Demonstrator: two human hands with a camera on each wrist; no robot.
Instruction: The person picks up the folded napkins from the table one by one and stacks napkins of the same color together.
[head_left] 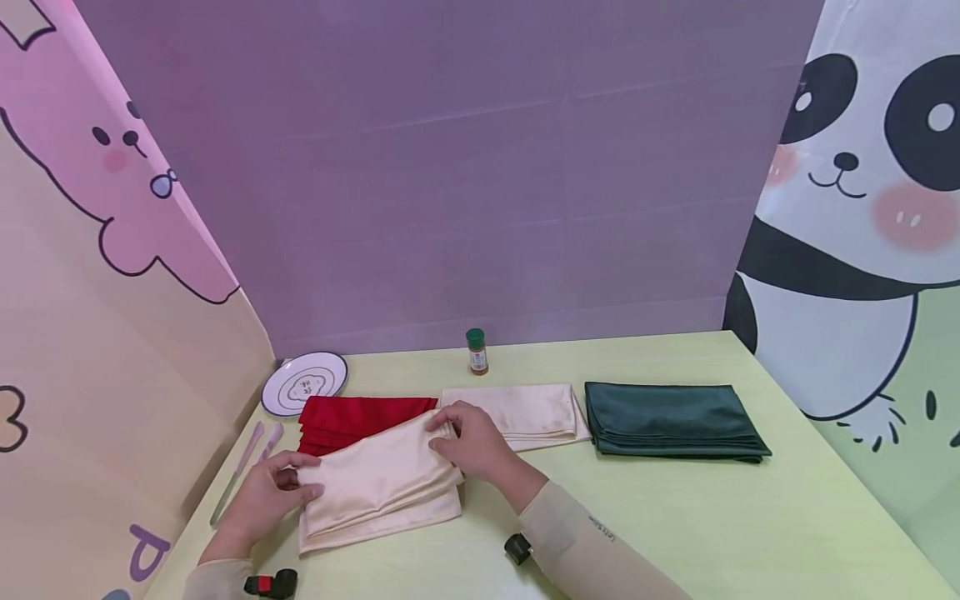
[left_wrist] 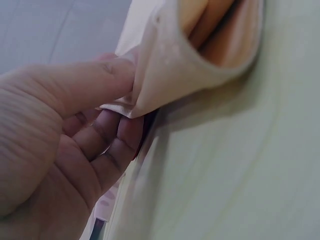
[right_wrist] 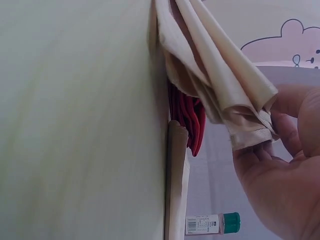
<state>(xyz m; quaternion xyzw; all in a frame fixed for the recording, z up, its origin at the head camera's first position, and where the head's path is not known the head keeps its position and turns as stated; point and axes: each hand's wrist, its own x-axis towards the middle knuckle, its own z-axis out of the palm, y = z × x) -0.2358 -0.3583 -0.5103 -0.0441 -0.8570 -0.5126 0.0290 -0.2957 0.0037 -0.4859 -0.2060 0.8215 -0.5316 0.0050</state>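
Note:
A cream satin cloth [head_left: 382, 483], folded in layers, is held between both hands at the front left of the table. My left hand [head_left: 266, 496] pinches its left edge between thumb and fingers; the left wrist view shows the thumb pressing on the cloth corner [left_wrist: 155, 75]. At the cloth's upper right corner, my right hand [head_left: 472, 442] pinches the layers, and in the right wrist view that end of the cloth [right_wrist: 220, 75] hangs raised off the table. Behind it lies a folded red cloth [head_left: 360, 417], partly covered by the cream one.
Another folded cream cloth [head_left: 517, 408] lies behind my right hand, with a folded dark green cloth [head_left: 671, 421] to its right. A green-capped bottle [head_left: 477, 352] stands at the back. A plate [head_left: 306, 383] and pink-handled utensils [head_left: 243, 467] are along the left edge.

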